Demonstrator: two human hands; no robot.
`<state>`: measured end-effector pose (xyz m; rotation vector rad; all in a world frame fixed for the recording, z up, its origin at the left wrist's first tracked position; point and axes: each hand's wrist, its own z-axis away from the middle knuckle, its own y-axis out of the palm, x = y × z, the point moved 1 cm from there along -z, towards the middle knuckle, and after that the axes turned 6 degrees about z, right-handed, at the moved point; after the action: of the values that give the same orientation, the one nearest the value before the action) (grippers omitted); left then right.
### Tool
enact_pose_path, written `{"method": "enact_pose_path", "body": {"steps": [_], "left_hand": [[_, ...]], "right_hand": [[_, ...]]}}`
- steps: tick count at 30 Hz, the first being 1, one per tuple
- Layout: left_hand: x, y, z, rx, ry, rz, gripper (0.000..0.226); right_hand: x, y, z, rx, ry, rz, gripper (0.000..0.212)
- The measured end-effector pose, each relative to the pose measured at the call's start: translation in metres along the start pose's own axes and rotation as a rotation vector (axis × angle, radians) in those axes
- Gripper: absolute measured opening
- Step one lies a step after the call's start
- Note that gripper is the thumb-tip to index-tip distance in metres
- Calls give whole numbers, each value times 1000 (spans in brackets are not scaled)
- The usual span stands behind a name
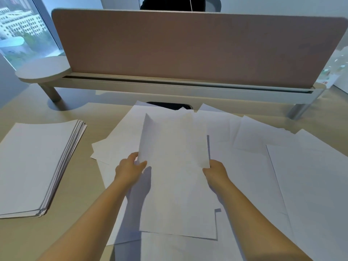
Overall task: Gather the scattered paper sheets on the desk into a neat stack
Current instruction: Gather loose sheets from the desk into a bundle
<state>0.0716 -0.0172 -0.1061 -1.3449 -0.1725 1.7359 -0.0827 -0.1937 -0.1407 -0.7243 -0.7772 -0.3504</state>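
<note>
A white paper sheet [174, 140] is lifted and tilted above the desk's middle. My left hand [130, 170] pinches its lower left corner, thumb on top. My right hand [216, 171] grips its lower right corner. Beneath and around it lie several scattered white sheets [263, 166], overlapping and spread toward the right edge. A neat stack of paper [37, 164] rests on the desk at the left, apart from the loose sheets.
The light wooden desk [90, 213] shows between the stack and the scattered sheets. A brown divider panel [188, 46] on a grey rail closes the far side. A dark cable opening [169, 105] sits behind the papers. A person in dark clothing [173, 3] is beyond the panel.
</note>
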Motion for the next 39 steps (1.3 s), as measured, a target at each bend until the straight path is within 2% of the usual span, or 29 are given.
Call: {"method": "enact_pose_path", "body": {"steps": [4, 11, 14, 16, 17, 20, 21, 23, 25, 27, 28, 30, 34, 35, 39], "left_hand": [[-4, 2, 16, -73, -8, -75, 59], [-30, 59, 49, 51, -4, -72, 63], [-37, 83, 62, 86, -31, -149, 61], [-39, 91, 67, 64, -59, -213, 59], [-40, 95, 70, 55, -72, -203, 59], [-40, 100, 73, 58, -150, 9, 67], [-40, 101, 74, 76, -159, 62, 69], [-37, 100, 74, 117, -174, 151, 70], [-35, 99, 75, 148, -178, 228, 55], [-36, 98, 77, 173, -146, 260, 18], [-40, 98, 82, 185, -128, 261, 9], [-45, 103, 86, 228, -80, 295, 12], [-62, 128, 88, 284, -45, 311, 7], [-67, 136, 87, 267, -44, 281, 8], [-74, 157, 78, 125, -39, 177, 42]], "right_hand": [[-5, -26, 13, -103, -37, -73, 35], [-50, -86, 39, -189, 46, -32, 35], [-72, -101, 50, -271, 159, 168, 33], [-75, -105, 58, -311, 211, 321, 16], [-80, -108, 58, -311, 213, 282, 26], [-81, -110, 59, -245, 184, -102, 62], [-80, -109, 59, -219, 192, -174, 64], [-78, -104, 59, -178, 191, -155, 51], [-77, -101, 58, -122, 152, -99, 34], [-75, -105, 61, -127, 110, -88, 33], [-76, -110, 61, -167, 77, -111, 33], [-81, -125, 62, -243, 31, -162, 32], [-97, -156, 62, -312, 77, -107, 31], [-102, -164, 61, -317, 99, -92, 32], [-123, -189, 58, -323, 216, 91, 34]]}}
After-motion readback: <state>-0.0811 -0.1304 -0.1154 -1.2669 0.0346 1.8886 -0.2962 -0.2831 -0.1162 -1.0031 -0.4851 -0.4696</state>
